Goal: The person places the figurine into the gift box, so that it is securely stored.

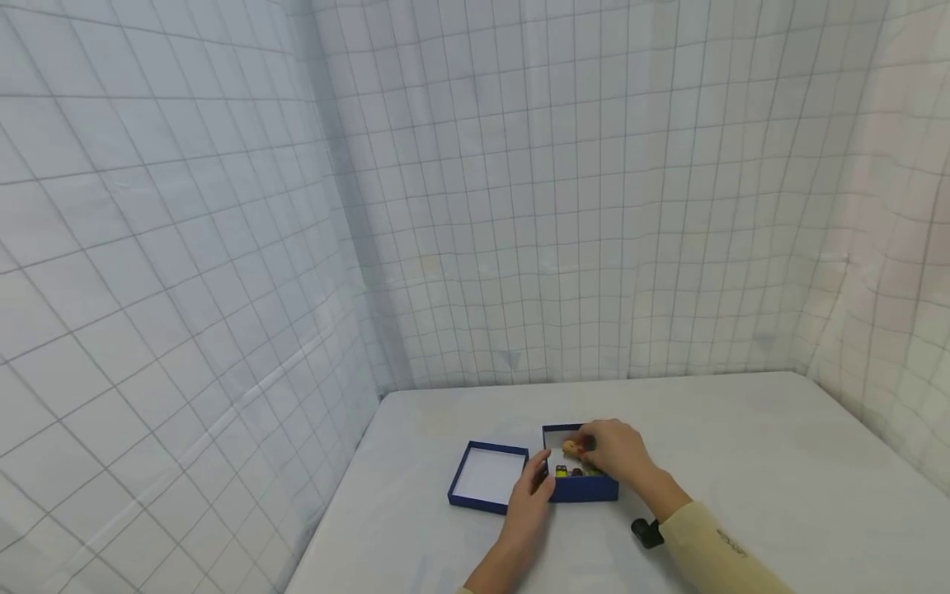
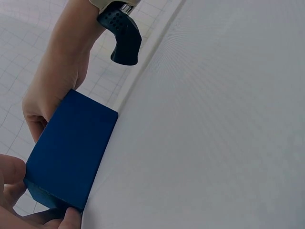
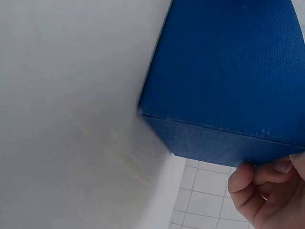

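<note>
In the head view, an open blue box point(image 1: 585, 490) with a white inside stands on the table. My left hand point(image 1: 529, 497) grips its left end, thumb by the front corner; in the left wrist view its fingertips point(image 2: 71, 218) press on the box. My right hand point(image 1: 618, 450) reaches over the box's right side and pinches a small tan toy point(image 1: 570, 447) with a red patch. Its other fingers point(image 3: 243, 176) are curled by the upper edge of the box's right end in the right wrist view. A small yellow-and-black toy point(image 1: 561, 471) lies in the box, beside darker pieces partly hidden by the front wall.
Left of the box lies a shallow blue-rimmed lid point(image 1: 450, 487), white inside facing up, close to my left hand. A black wrist camera point(image 1: 646, 533) hangs under my right sleeve. White gridded sheets point(image 1: 505, 206) enclose the white table point(image 1: 742, 462) at the back and sides.
</note>
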{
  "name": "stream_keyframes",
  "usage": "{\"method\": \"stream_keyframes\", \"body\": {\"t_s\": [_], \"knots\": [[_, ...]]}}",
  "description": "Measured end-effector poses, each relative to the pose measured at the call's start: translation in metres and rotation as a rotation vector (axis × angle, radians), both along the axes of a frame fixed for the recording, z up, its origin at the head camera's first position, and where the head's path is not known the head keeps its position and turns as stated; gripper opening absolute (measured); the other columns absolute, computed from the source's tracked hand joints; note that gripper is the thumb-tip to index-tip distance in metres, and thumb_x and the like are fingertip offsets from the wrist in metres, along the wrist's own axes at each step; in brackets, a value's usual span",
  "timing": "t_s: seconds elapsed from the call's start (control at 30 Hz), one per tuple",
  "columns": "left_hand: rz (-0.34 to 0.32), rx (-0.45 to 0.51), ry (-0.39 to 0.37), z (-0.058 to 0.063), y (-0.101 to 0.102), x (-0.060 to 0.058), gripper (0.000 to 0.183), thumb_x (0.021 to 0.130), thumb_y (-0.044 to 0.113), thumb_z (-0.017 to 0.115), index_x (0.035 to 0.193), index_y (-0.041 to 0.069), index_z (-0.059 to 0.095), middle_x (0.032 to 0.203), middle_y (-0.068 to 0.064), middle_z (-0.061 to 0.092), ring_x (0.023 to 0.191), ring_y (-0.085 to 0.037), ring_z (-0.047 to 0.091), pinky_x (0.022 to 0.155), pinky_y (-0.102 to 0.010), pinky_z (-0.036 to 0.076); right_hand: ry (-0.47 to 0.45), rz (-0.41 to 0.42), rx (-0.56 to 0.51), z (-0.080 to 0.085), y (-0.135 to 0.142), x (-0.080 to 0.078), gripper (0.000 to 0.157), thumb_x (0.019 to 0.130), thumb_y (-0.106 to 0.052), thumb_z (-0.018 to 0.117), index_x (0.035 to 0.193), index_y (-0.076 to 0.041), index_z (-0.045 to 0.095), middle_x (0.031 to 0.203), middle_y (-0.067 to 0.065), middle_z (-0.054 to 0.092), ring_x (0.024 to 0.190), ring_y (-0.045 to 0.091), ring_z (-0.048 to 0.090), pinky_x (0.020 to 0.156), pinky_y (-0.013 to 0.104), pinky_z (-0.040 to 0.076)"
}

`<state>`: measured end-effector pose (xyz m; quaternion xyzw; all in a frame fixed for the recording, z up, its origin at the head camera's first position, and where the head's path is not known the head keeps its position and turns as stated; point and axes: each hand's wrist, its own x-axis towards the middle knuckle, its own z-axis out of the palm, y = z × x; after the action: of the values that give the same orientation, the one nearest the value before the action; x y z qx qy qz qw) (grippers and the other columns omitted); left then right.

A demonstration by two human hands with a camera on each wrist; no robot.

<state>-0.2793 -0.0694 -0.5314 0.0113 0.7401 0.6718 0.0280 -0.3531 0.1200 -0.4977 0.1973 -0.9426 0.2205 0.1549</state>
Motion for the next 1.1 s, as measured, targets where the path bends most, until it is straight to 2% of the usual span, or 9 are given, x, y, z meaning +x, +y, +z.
{"method": "stream_keyframes", "body": {"t_s": [0.23, 0.4, 0.57, 1.1], "knots": [[-0.007, 0.007, -0.01, -0.0048, -0.0011, -0.0011, 0.046, 0.105, 0.022, 0.052, 0.15, 0.029, 0.047, 0.158, -0.015, 0.038, 0.146, -0.04, 0.031, 0.115, -0.057, 0.032, -0.034, -0.023, 0.002, 0.0023, -0.0002, 0.0028, 0.03, 0.075, -0.012, 0.088, 0.104, -0.015, 0.079, 0.099, 0.0, 0.074, 0.093, 0.025, 0.068, 0.08, 0.047, 0.058], [-0.006, 0.011, -0.015, -0.0021, -0.0004, -0.0001, 0.046, 0.105, 0.024, 0.053, 0.15, 0.03, 0.047, 0.158, -0.015, 0.037, 0.146, -0.04, 0.031, 0.115, -0.057, 0.031, -0.039, -0.058, 0.03, 0.0061, -0.0005, 0.0044, 0.029, 0.076, -0.016, 0.088, 0.104, -0.017, 0.08, 0.105, 0.006, 0.074, 0.094, 0.029, 0.069, 0.075, 0.047, 0.059], [0.001, 0.007, -0.006, 0.0003, 0.0003, 0.0013, 0.046, 0.105, 0.023, 0.054, 0.149, 0.029, 0.047, 0.158, -0.015, 0.038, 0.145, -0.04, 0.031, 0.114, -0.057, 0.032, -0.051, -0.051, 0.024, 0.0056, -0.0009, 0.003, 0.029, 0.075, -0.016, 0.088, 0.102, -0.021, 0.08, 0.108, 0.005, 0.074, 0.096, 0.03, 0.069, 0.076, 0.048, 0.059], [0.009, 0.002, -0.006, 0.0014, -0.0002, 0.0, 0.046, 0.104, 0.022, 0.054, 0.149, 0.029, 0.048, 0.157, -0.016, 0.038, 0.145, -0.04, 0.033, 0.114, -0.057, 0.033, -0.07, -0.018, -0.046, 0.0066, 0.003, 0.0011, 0.026, 0.076, -0.015, 0.087, 0.1, -0.023, 0.08, 0.109, 0.004, 0.074, 0.102, 0.031, 0.069, 0.082, 0.053, 0.057]]}}
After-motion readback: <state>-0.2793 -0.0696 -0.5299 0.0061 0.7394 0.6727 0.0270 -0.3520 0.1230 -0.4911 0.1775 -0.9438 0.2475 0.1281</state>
